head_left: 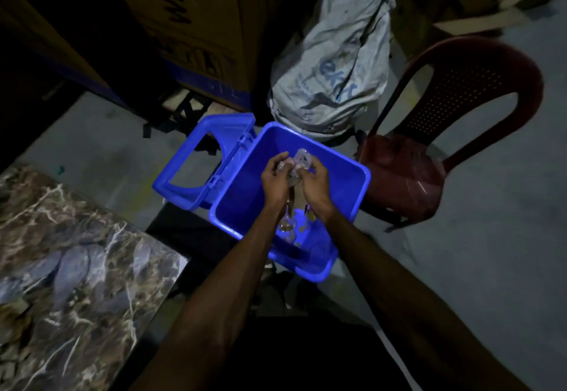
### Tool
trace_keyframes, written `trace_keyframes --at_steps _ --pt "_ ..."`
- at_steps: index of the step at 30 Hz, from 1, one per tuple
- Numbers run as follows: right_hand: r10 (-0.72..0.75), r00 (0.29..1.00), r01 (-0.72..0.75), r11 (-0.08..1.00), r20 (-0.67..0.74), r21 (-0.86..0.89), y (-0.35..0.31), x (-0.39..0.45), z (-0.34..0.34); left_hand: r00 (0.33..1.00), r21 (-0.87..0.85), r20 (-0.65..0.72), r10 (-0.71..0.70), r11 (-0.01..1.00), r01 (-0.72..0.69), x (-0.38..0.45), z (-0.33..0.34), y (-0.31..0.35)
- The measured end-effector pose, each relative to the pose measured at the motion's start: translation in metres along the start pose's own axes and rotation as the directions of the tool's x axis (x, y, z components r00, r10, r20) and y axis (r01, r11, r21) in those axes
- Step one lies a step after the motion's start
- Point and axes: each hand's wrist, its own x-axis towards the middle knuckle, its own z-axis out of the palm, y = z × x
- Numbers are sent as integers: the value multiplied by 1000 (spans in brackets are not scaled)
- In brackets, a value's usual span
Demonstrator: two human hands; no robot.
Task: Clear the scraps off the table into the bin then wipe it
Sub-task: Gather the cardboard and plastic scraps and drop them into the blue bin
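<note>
Left hand [277, 180] and right hand [314, 182] clutch clear plastic scraps [299, 162] above blue bin [352, 203]; risk: light pieces drifting past rim onto floor.

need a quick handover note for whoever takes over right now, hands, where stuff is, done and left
Left hand and right hand: both over the open blue bin, together gripping a clump of clear plastic scraps.
Some scraps already lie in the bin's bottom; its lid hangs open to the left.
Marble table is at lower left, only partly in view.
Left: drop this clump, check the table for more scraps, then wipe it. No cloth in view.
</note>
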Motion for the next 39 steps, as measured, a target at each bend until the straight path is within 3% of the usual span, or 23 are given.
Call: trace_keyframes --at_steps 8,13,18,25,29,35,39 --pt "107 988 -100 993 113 -68 12 55 -16 993 166 -25 -114 979 117 39 -11 -22" --pt "82 971 -61 993 226 -97 18 75 -34 980 201 -169 -106 970 139 38 -16 -31" --pt "96 926 -38 986 365 -161 31 77 -54 938 127 -328 -109 979 158 3 -11 -42" --pt "113 772 74 961 625 -265 38 44 -87 842 -93 -522 -137 990 103 -86 20 -75" --pt "89 640 188 945 763 -268 44 12 -91 810 -140 -575 -115 989 40 -131 16 -82" --pt "46 461 346 910 886 -227 48 -48 -90 765 -106 -643 -30 993 -50 -199 -8 -95" --pt "-5 379 465 866 925 -186 51 -91 -87 747 83 -655 115 993 -81 -244 -32 -110"
